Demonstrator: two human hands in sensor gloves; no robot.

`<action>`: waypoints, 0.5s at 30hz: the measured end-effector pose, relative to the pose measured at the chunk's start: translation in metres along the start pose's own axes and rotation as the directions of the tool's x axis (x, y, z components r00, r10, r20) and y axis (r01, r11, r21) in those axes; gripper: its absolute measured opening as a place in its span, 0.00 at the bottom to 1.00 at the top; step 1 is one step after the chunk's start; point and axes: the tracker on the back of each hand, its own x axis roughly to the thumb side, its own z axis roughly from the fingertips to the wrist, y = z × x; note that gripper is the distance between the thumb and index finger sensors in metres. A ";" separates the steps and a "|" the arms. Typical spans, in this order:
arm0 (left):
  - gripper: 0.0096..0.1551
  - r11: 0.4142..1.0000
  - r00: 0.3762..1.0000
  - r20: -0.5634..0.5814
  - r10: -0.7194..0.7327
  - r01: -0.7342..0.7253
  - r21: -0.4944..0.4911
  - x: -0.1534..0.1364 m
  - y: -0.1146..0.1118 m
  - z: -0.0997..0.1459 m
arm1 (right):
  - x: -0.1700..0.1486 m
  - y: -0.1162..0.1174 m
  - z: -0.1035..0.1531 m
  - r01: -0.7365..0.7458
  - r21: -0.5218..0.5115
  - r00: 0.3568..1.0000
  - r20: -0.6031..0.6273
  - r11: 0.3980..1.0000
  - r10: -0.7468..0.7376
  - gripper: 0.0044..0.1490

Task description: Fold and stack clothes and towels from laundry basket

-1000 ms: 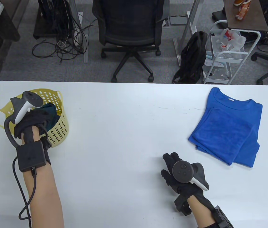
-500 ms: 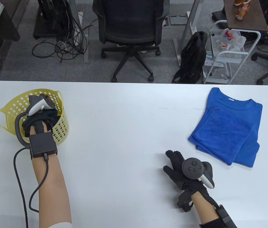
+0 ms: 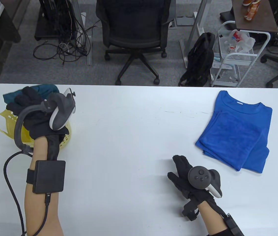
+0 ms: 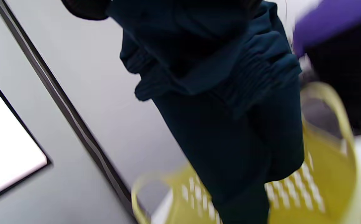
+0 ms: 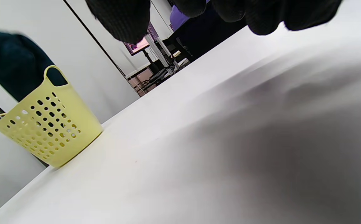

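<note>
L hand (image 3: 34, 113) gripping teal garment (image 4: 224, 102), bunched, hanging over yellow basket (image 5: 48, 130) at table's far-left corner. R hand (image 3: 187, 175) resting near front edge, fingers relaxed, holding nothing. Blue shirt (image 3: 237, 130) lying folded far right. Garment looking soft, light, limp, so prob. sagging & snagging on basket rim; better pinching at hem or waistband w/ both hands. White table (image 3: 129, 137) offering wide room at centre for spreading. Basket sitting near edge, light, maybe tipping.
</note>
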 end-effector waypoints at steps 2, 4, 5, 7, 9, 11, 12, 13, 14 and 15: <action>0.36 0.949 0.985 0.003 0.171 -0.165 0.270 -0.014 0.036 0.029 | 0.002 -0.002 0.002 0.007 -0.008 1.000 0.013 1.000 -0.006 0.48; 0.40 0.844 0.944 0.110 0.312 -0.329 0.424 -0.024 0.063 0.056 | 0.003 -0.005 0.004 0.025 -0.020 0.999 0.025 0.999 -0.024 0.47; 0.44 0.785 0.895 0.204 0.397 -0.446 0.429 -0.028 0.072 0.071 | 0.003 -0.008 0.005 0.045 -0.027 0.999 0.032 0.999 -0.044 0.47; 0.46 0.644 0.722 0.431 0.541 -0.685 0.340 -0.027 0.079 0.094 | 0.002 -0.012 0.007 0.104 -0.030 0.994 0.043 0.994 -0.103 0.48; 0.46 0.502 0.468 0.628 0.622 -0.854 0.138 -0.021 0.077 0.115 | 0.001 -0.017 0.009 0.210 -0.022 0.976 0.063 0.978 -0.208 0.49; 0.46 0.439 0.301 0.699 0.649 -0.898 -0.021 -0.010 0.069 0.135 | 0.000 -0.021 0.009 0.394 0.052 0.907 0.138 0.918 -0.398 0.56; 0.46 0.434 0.227 0.723 0.652 -0.894 -0.111 0.000 0.062 0.146 | 0.002 -0.022 0.010 0.546 0.131 0.807 0.185 0.827 -0.562 0.62; 0.47 0.450 0.160 0.725 0.670 -0.864 -0.225 0.013 0.052 0.160 | 0.006 -0.021 0.009 0.697 0.229 0.644 0.218 0.680 -0.733 0.66; 0.48 0.456 0.131 0.720 0.682 -0.846 -0.278 0.020 0.046 0.166 | 0.008 -0.020 0.009 0.745 0.259 0.575 0.218 0.615 -0.789 0.68; 0.48 0.459 0.081 0.706 0.703 -0.810 -0.364 0.035 0.033 0.177 | 0.014 -0.018 0.009 0.824 0.313 0.427 0.204 0.472 -0.881 0.69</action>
